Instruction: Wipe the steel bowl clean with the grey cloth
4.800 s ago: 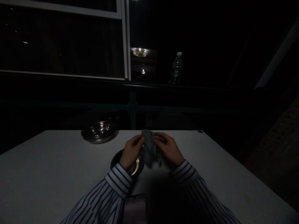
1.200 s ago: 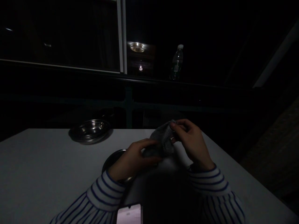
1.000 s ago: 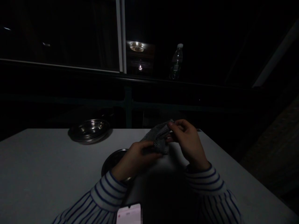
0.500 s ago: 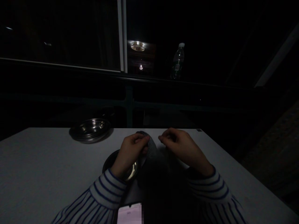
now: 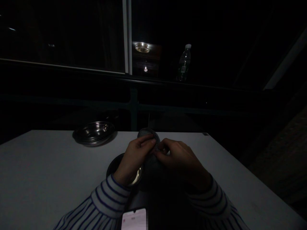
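Note:
The scene is very dark. My left hand [image 5: 134, 158] and my right hand [image 5: 178, 156] meet over the middle of a white table [image 5: 48, 175], both pinching a grey cloth [image 5: 150, 135] that bunches up above my fingers. Its lower part hangs into shadow between my wrists. Under my left hand sits a small dark metal dish [image 5: 115, 164], partly hidden by the hand and its striped sleeve.
A stack of shiny metal bowls [image 5: 93, 132] stands at the table's far edge, left of my hands. A phone [image 5: 134, 219] with a lit screen lies at the near edge. A plastic water bottle [image 5: 184, 62] stands on a ledge behind, by a window frame.
My right hand, raised with the cloth a second ago, came down and let go briefly, then closed back on the cloth next to my left hand. The cloth now bunches upright between them.

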Demonstrator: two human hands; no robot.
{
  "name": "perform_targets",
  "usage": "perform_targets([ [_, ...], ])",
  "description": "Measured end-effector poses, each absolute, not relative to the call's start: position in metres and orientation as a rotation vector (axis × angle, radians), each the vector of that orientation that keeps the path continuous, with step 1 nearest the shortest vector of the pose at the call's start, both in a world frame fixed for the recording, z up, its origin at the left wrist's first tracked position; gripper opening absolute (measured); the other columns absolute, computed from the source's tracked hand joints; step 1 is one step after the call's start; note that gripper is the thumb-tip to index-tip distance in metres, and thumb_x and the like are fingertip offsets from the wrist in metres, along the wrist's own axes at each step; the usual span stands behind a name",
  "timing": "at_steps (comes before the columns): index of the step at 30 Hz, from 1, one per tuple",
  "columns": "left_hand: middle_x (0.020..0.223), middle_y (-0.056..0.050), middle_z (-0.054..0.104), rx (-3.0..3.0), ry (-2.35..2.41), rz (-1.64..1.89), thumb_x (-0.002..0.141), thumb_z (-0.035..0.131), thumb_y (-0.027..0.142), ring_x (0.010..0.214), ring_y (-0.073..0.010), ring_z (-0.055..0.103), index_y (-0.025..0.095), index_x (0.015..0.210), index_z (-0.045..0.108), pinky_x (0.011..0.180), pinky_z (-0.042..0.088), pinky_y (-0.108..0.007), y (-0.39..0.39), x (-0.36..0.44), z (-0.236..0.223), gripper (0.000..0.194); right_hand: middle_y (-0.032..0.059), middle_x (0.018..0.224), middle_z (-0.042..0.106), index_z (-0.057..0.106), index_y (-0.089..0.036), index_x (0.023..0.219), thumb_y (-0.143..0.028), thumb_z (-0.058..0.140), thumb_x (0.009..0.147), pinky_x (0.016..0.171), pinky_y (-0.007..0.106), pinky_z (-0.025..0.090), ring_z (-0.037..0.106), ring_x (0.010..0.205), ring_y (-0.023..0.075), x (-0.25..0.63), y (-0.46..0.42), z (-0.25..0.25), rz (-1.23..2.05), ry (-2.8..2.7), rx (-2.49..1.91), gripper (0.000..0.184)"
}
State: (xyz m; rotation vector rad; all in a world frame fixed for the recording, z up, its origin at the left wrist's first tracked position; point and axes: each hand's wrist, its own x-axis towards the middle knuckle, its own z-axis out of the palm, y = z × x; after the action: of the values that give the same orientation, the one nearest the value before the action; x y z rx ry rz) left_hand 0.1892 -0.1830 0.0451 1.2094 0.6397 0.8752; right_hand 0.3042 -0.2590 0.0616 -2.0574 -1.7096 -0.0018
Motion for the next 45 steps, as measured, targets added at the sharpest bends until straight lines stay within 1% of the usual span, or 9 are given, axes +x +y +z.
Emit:
perform_targets([
  [3, 0.09, -0.005, 0.071, 1.217, 0.593, 0.894, 0.066, 0.066, 0.018, 0.086, -0.0164, 0.064, 0.014, 0.093, 0.066, 0.076, 0.047, -0.024, -0.183, 0.189, 0.044, 0.027, 0.0013, 0.076, 0.064, 0.058, -0.023, 0.081, -0.047, 0.049, 0.077, 0.06, 0.027, 0.033, 0.059, 0.072, 0.0187, 0.304, -0.258, 0.06, -0.037, -1.657, -2.072, 0.026],
  [7, 0.094, -0.006, 0.07, 1.204, 0.567, 0.892, 0.063, 0.068, 0.013, 0.09, -0.0166, 0.063, 0.015, 0.091, 0.064, 0.082, 0.046, -0.026, -0.18, 0.189, 0.041, 0.029, 0.0029, 0.076, 0.065, 0.059, -0.022, 0.083, -0.036, 0.047, 0.077, 0.062, 0.027, 0.035, 0.06, 0.072, 0.0189, 0.305, -0.257, 0.058, -0.036, -1.646, -2.076, 0.018],
  [17, 0.094, -0.007, 0.069, 1.279, 0.582, 0.875, 0.06, 0.07, 0.014, 0.092, -0.0186, 0.062, 0.015, 0.089, 0.063, 0.088, 0.044, -0.032, -0.177, 0.189, 0.037, 0.03, 0.0034, 0.087, 0.067, 0.064, -0.021, 0.088, -0.03, 0.049, 0.078, 0.069, 0.026, 0.041, 0.059, 0.084, 0.0184, 0.317, -0.253, 0.055, 0.291, -1.725, -1.814, 0.02],
  [23, 0.093, -0.007, 0.068, 1.328, 0.594, 0.853, 0.059, 0.069, 0.016, 0.092, -0.0205, 0.062, 0.014, 0.092, 0.062, 0.089, 0.043, -0.037, -0.175, 0.188, 0.035, 0.034, 0.0011, 0.079, 0.067, 0.063, -0.02, 0.082, -0.026, 0.048, 0.078, 0.063, 0.024, 0.041, 0.06, 0.073, 0.0143, 0.318, -0.252, 0.053, 0.328, -1.707, -1.771, 0.018],
  [30, 0.091, -0.007, 0.068, 1.365, 0.635, 0.831, 0.061, 0.066, 0.015, 0.09, -0.0183, 0.061, 0.012, 0.095, 0.061, 0.084, 0.044, -0.031, -0.177, 0.188, 0.039, 0.034, -0.0006, 0.065, 0.062, 0.059, -0.018, 0.074, -0.02, 0.047, 0.071, 0.05, 0.021, 0.036, 0.054, 0.058, 0.011, 0.321, -0.252, 0.056, 0.33, -1.573, -1.8, 0.013],
  [36, 0.078, -0.003, 0.066, 1.46, 0.774, 0.83, 0.063, 0.065, 0.021, 0.074, -0.0159, 0.061, 0.012, 0.101, 0.06, 0.07, 0.046, -0.029, -0.167, 0.177, 0.042, 0.039, -0.0012, 0.063, 0.058, 0.055, -0.019, 0.071, -0.022, 0.046, 0.071, 0.05, 0.022, 0.036, 0.053, 0.058, 0.0117, 0.338, -0.257, 0.059, 0.212, -1.493, -1.823, 0.01],
  [40, 0.088, -0.006, 0.066, 1.57, 0.88, 0.893, 0.067, 0.061, 0.028, 0.072, -0.0161, 0.061, 0.013, 0.102, 0.059, 0.065, 0.045, -0.028, -0.159, 0.167, 0.045, 0.038, -0.0004, 0.065, 0.058, 0.054, -0.019, 0.072, -0.023, 0.045, 0.073, 0.05, 0.023, 0.037, 0.055, 0.059, 0.0132, 0.353, -0.26, 0.058, 0.206, -1.458, -1.859, 0.01],
  [42, 0.09, -0.006, 0.066, 1.621, 0.93, 0.932, 0.068, 0.061, 0.03, 0.072, -0.0169, 0.061, 0.013, 0.104, 0.058, 0.064, 0.046, -0.029, -0.155, 0.163, 0.046, 0.04, -0.0002, 0.066, 0.059, 0.054, -0.019, 0.074, -0.023, 0.045, 0.073, 0.05, 0.024, 0.038, 0.056, 0.06, 0.0138, 0.36, -0.261, 0.058, 0.198, -1.435, -1.868, 0.01],
  [45, 0.09, -0.006, 0.066, 1.658, 0.988, 1.031, 0.066, 0.062, 0.031, 0.075, -0.0189, 0.062, 0.014, 0.109, 0.056, 0.066, 0.047, -0.029, -0.149, 0.157, 0.048, 0.047, -0.0014, 0.065, 0.059, 0.052, -0.02, 0.087, -0.022, 0.046, 0.073, 0.049, 0.024, 0.04, 0.056, 0.059, 0.0138, 0.368, -0.263, 0.057, 0.21, -1.398, -1.841, 0.015],
])
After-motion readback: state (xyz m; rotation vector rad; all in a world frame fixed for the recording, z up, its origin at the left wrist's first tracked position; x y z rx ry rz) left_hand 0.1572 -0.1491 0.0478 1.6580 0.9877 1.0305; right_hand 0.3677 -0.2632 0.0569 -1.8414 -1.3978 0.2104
